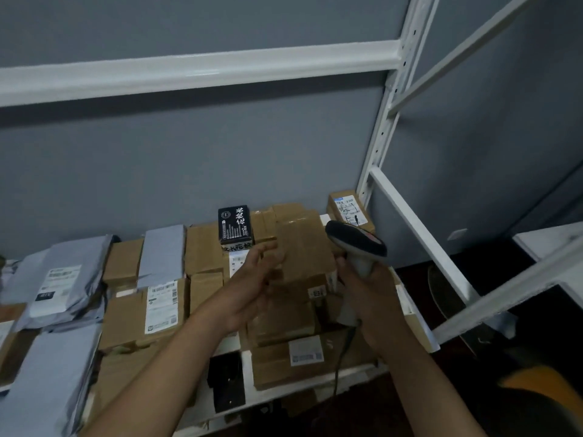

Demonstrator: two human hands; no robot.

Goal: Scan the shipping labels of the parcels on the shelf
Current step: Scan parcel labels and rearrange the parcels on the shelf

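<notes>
Several brown cardboard parcels and grey mailer bags cover the white shelf (413,323). My right hand (367,298) grips the handle of a grey and black barcode scanner (358,244), its head above a brown box (304,247) at the stack's right. My left hand (252,279) hovers over the middle of the stack with fingers spread and relaxed, its fingertips at the left edge of that box, holding nothing. A black box (235,227) with white lettering sits just behind my left hand. A labelled parcel (161,305) lies to the left.
A white upright post (383,127) and slanted braces frame the shelf on the right. A white crossbeam (195,70) runs overhead. Grey mailer bags (60,279) pile at the left. The scanner's cable (342,351) hangs down in front. A small labelled box (348,209) stands at the back right.
</notes>
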